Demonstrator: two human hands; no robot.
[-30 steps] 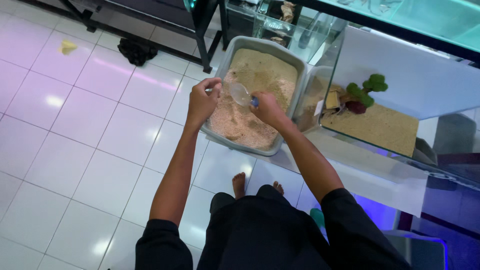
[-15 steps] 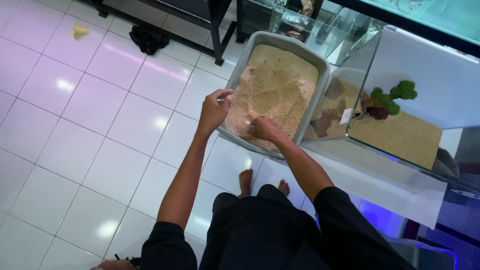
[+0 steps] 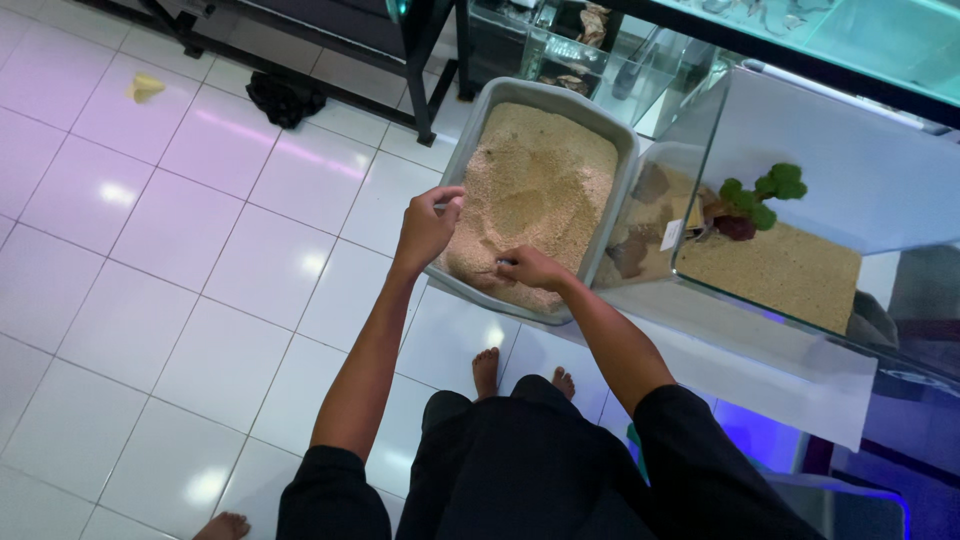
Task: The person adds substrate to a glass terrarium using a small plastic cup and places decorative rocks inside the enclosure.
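Grey tray (image 3: 622,215) w/ tan sand (image 3: 540,190) is sitting on the white tile floor (image 3: 150,250), touching the glass tank (image 3: 800,200) on its right side.

Left hand (image 3: 428,228) is gripping the tray's near-left rim, fingers curled over the edge. Right hand (image 3: 532,268) is pressing down into the sand at the near end, fingers bunched; can't tell if it's grasping anything, maybe a small dark bit at the fingertips.

Step in hand looks like working/scooping the sand while the tray's being steadied. Next move prob. needs the left hand holding the rim firm so the tray isn't sliding on slick tile.

Containers: tray is filled nearly to the rim w/ sand, surface dented mid-way. Tank is holding a sand bed, a few rocks (image 3: 640,220) & a green plant (image 3: 760,190). More glass tanks are standing behind. Bare feet (image 3: 520,372) are showing just below the tray.
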